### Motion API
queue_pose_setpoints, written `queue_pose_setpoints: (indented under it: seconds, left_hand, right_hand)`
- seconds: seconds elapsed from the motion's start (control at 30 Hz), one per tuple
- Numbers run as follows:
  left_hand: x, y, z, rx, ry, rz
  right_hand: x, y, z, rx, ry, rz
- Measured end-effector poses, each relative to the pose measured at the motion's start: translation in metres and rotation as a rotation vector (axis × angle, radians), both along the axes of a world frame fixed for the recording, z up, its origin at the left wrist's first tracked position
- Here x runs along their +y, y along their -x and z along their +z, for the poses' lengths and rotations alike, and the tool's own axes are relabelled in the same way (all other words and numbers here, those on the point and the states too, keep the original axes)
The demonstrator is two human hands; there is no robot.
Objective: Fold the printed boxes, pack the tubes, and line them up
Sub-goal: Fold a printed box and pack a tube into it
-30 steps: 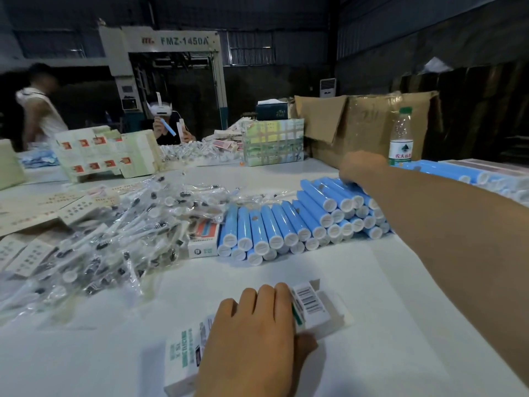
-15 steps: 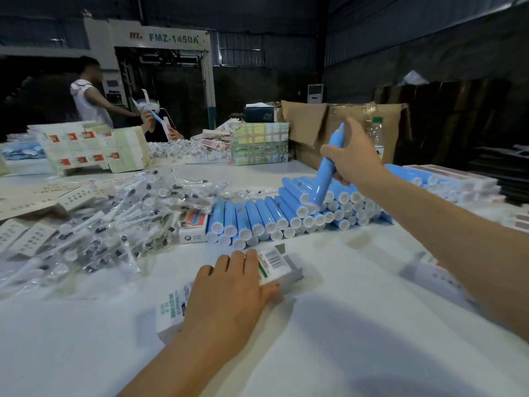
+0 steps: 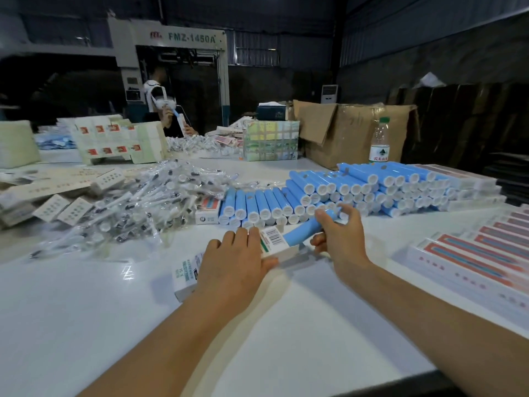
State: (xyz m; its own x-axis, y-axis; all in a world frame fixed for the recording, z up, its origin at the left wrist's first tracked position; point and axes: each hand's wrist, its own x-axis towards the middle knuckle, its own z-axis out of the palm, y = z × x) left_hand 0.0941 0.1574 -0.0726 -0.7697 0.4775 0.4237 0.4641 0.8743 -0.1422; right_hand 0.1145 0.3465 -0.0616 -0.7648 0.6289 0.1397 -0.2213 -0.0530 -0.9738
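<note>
The right hand (image 3: 339,239) has come down from above the far stack and now holds one blue tube (image 3: 307,231) at the open right end of the printed box (image 3: 226,263), where half a second ago it was lifting that tube upright out of the pile. Its thumb and fingers are curled round the tube's far part, and the tube's near end meets the box mouth just below the barcode flap (how far it has gone in I cannot tell, since the flap hides the tip). The left hand (image 3: 234,262) stays pressed flat on top of the box, fingers straight and together, thumb along the near edge, pinning it to the white table (image 3: 286,325) as before. The pile of blue tubes (image 3: 343,190) lies just beyond both hands, a heap of bagged brushes (image 3: 128,207) to the left, and filled boxes (image 3: 472,253) lined up at the right. So picking is finished and insertion is under way; I judge the next need is a straight push along the box's length, then closing the end flap and moving the box to the row on the right.
</note>
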Motion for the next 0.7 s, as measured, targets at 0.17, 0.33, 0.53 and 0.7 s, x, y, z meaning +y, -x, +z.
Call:
queue_pose_setpoints:
  seconds: [0.17, 0.33, 0.53, 0.7]
  left_hand:
    - [0.0, -0.001, 0.001, -0.014, -0.03, -0.013]
    - [-0.002, -0.004, 0.004, -0.024, -0.062, -0.051]
    - [0.001, -0.01, 0.005, -0.053, -0.054, -0.105]
    - [0.001, -0.004, -0.006, 0.032, -0.032, -0.148]
  right_hand:
    - [-0.008, -0.002, -0.007, -0.151, -0.272, 0.107]
    - [0.004, 0.005, -0.009, -0.166, -0.098, 0.101]
    - [-0.006, 0.025, 0.019, -0.093, -0.392, 0.07]
    - [-0.09, 0.062, 0.07, -0.001, -0.998, 0.293]
